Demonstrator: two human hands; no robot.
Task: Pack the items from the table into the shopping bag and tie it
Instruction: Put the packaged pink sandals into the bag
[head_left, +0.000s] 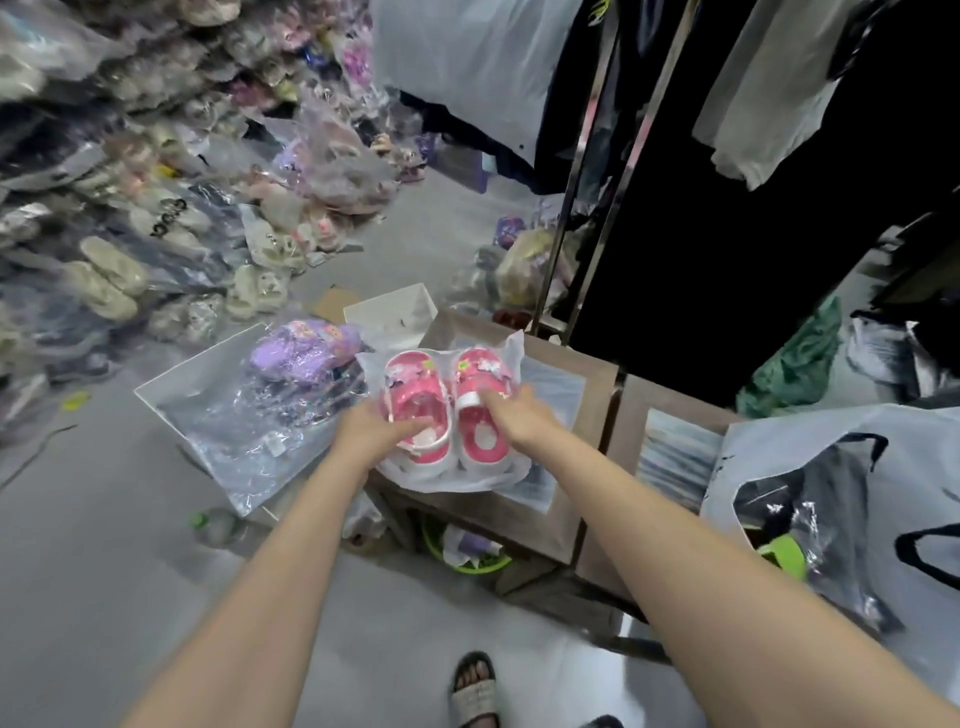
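Note:
A pair of pink sandals in a clear plastic wrapper (441, 400) lies on the small wooden table (582, 467). My left hand (371, 428) grips the left side of the packet, thumb across the left sandal. My right hand (519, 418) holds its right side, fingers on the right sandal. A white shopping bag with black handles (810, 447) stands open at the right, with wrapped dark items inside. A purple pair of shoes in plastic (306, 348) rests on a white board (156, 389) to the left of the table.
Piles of bagged shoes (130, 208) cover the floor at the left and back. A metal clothes rack with dark garments (727, 208) rises behind the table. A green basket (467, 561) sits under the table. My sandalled foot (475, 691) is near the bottom edge.

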